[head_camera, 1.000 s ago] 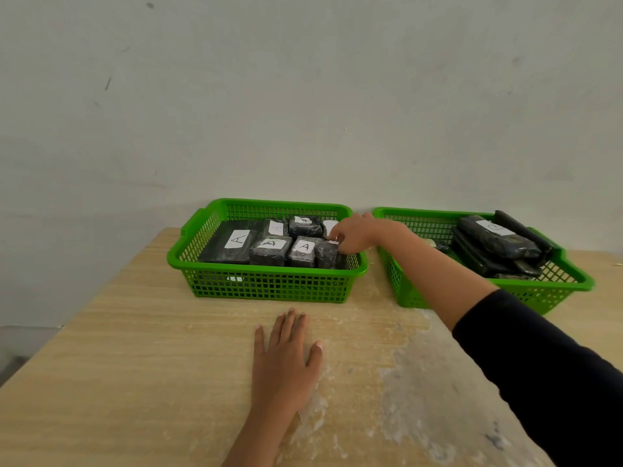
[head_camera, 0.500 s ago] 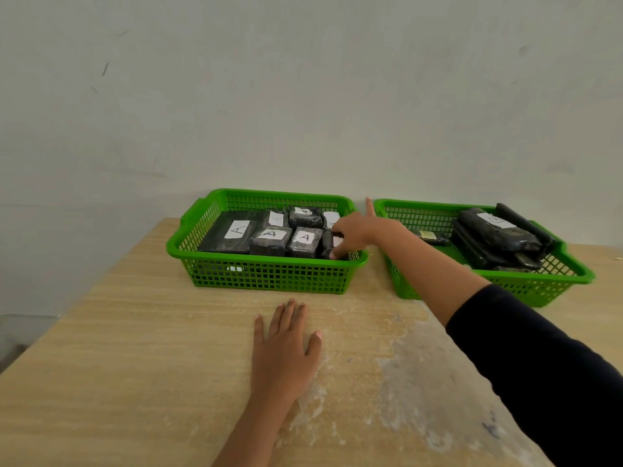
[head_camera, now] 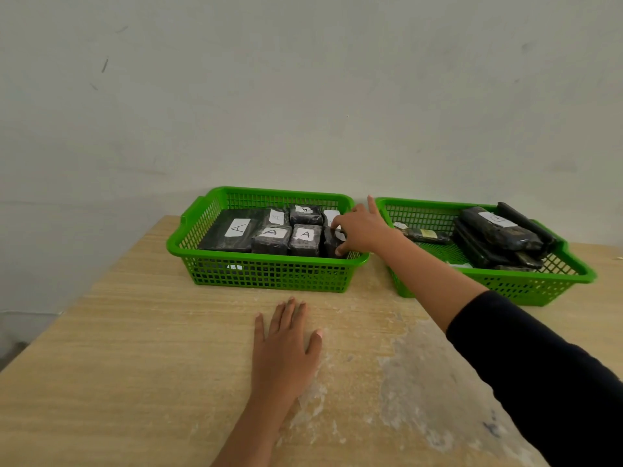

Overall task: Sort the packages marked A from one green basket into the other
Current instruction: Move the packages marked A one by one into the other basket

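Observation:
Two green baskets stand side by side at the table's far edge. The left basket point(head_camera: 269, 261) holds several black packages with white labels marked A point(head_camera: 305, 239). My right hand point(head_camera: 362, 230) reaches into its right end, thumb and fingers closed around a small black package point(head_camera: 330, 242) that sits among the others; one finger sticks up. The right basket point(head_camera: 526, 276) holds a pile of long black packages point(head_camera: 499, 234) and a smaller one point(head_camera: 423, 234). My left hand point(head_camera: 286, 348) lies flat and open on the table in front of the left basket.
The wooden table point(head_camera: 135, 365) has a pale, worn patch on its right half. A white wall rises directly behind the baskets. The table's left edge drops off to the floor.
My right hand has stayed on the same package at the left basket's right end, shifting its fingers and raising one. My left hand has not moved.

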`<state>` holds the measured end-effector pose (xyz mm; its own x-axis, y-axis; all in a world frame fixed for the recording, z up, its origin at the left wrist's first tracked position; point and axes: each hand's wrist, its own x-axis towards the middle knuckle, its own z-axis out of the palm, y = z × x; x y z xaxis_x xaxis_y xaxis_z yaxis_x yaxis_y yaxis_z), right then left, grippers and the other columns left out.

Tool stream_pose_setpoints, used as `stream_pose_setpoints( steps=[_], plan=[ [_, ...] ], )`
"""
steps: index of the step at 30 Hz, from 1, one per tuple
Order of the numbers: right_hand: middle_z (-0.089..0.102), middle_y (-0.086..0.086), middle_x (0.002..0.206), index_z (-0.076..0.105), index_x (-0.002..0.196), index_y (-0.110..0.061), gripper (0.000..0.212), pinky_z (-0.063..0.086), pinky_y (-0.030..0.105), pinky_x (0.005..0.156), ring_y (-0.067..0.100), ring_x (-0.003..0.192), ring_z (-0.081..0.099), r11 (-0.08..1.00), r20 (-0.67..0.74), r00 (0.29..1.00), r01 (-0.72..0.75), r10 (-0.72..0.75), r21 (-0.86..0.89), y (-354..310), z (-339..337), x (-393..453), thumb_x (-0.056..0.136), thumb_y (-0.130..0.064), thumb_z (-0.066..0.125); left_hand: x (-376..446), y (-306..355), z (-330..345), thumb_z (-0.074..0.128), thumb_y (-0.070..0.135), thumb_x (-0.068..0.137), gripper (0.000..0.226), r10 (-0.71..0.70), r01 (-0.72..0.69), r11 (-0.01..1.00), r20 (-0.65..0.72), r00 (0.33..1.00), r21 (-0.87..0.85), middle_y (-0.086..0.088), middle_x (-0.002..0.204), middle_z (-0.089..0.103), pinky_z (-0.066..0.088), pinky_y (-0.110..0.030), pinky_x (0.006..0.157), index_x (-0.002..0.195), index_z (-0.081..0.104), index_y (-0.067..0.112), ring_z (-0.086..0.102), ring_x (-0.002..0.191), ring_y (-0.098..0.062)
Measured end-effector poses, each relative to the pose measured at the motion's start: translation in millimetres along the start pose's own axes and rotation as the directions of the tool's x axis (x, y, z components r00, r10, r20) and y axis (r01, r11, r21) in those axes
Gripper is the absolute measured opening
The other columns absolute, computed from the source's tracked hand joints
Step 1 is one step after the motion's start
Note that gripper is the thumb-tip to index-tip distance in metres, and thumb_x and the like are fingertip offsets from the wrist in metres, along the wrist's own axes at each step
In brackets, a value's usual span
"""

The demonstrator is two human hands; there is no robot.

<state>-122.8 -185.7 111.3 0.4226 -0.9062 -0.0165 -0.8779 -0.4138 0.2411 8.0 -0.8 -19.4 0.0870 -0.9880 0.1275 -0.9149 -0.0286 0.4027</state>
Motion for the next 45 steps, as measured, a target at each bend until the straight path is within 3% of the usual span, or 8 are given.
stream_pose_setpoints(
  steps=[4,9,17,25,28,33,41,45],
  plan=[
    [0.035,0.008,0.152,0.038,0.143,-0.033,0.079,-0.005,0.062,0.114,0.034,0.144,0.019,0.983,-0.062,0.996,0.074,-0.064,0.167,-14,-3,2,0.075,-0.061,0.064,1,0,0,0.024,0.048,0.098,0.06,-0.003,0.003,1.0,-0.004,1.0,-0.003,0.01,0.162,-0.002,-0.012,-0.041,0.119,0.153,0.006,0.03,-0.007,0.148,-0.006],
    [0.046,0.007,0.139,0.048,0.133,-0.026,0.059,0.033,0.045,0.106,0.031,0.131,0.036,0.948,-0.145,0.978,0.185,-0.151,0.261,-34,7,6,0.081,-0.045,0.068,1,0,0,0.024,0.049,0.098,0.061,-0.007,0.007,1.0,0.004,1.0,0.002,0.01,0.162,-0.003,-0.012,-0.042,0.12,0.153,0.006,0.03,-0.007,0.148,-0.007],
    [0.046,0.011,0.138,0.043,0.139,-0.02,0.069,0.037,0.045,0.107,0.029,0.129,0.041,0.894,-0.026,0.993,0.118,-0.119,0.432,-12,-10,6,0.078,-0.032,0.073,1,0,0,0.023,0.049,0.098,0.061,-0.001,0.001,1.0,0.004,1.0,-0.012,0.01,0.162,-0.004,-0.013,-0.042,0.12,0.153,0.004,0.03,-0.009,0.148,-0.007],
    [0.034,0.017,0.147,0.006,0.153,-0.021,0.093,0.046,0.045,0.097,0.036,0.124,0.048,0.93,-0.018,0.999,0.047,-0.043,0.366,-14,-3,5,0.083,-0.002,0.063,-1,0,-1,0.024,0.049,0.098,0.061,0.001,-0.001,1.0,0.002,1.0,-0.017,0.009,0.162,-0.003,-0.011,-0.043,0.12,0.153,0.005,0.029,-0.008,0.148,-0.007],
    [0.032,0.016,0.149,0.02,0.151,-0.017,0.08,0.031,0.047,0.111,0.035,0.137,0.031,0.941,-0.107,0.991,0.109,-0.078,0.322,-27,-12,7,0.085,-0.021,0.065,0,0,0,0.024,0.049,0.098,0.061,-0.001,0.001,1.0,0.001,1.0,-0.012,0.01,0.162,-0.003,-0.012,-0.043,0.12,0.153,0.005,0.03,-0.008,0.148,-0.006],
    [0.049,0.009,0.133,0.052,0.13,-0.023,0.045,0.037,0.042,0.107,0.024,0.124,0.045,0.776,-0.201,0.918,0.396,-0.342,0.49,-74,-14,4,0.087,-0.026,0.066,1,0,1,0.024,0.049,0.098,0.061,-0.012,0.012,1.0,-0.001,1.0,0.01,0.011,0.162,-0.002,-0.01,-0.043,0.121,0.153,0.006,0.03,-0.006,0.148,-0.007],
    [0.056,0.008,0.12,0.057,0.121,-0.019,0.038,0.044,0.036,0.096,0.022,0.11,0.053,0.769,-0.217,0.934,0.357,-0.284,0.531,-71,-10,6,0.085,-0.025,0.068,1,0,1,0.024,0.048,0.098,0.06,-0.006,0.006,1.0,-0.012,1.0,0.004,0.011,0.162,-0.001,-0.009,-0.043,0.121,0.153,0.008,0.03,-0.005,0.148,-0.007],
    [0.062,0.004,0.117,0.062,0.118,-0.016,0.029,0.049,0.031,0.094,0.015,0.104,0.059,0.706,-0.395,0.919,0.271,0.012,0.654,-27,-12,-3,0.09,-0.021,0.06,0,0,2,0.024,0.048,0.098,0.061,-0.001,0.001,1.0,-0.013,1.0,-0.001,0.011,0.162,-0.002,-0.009,-0.042,0.121,0.153,0.006,0.03,-0.006,0.148,-0.006]
  ],
)
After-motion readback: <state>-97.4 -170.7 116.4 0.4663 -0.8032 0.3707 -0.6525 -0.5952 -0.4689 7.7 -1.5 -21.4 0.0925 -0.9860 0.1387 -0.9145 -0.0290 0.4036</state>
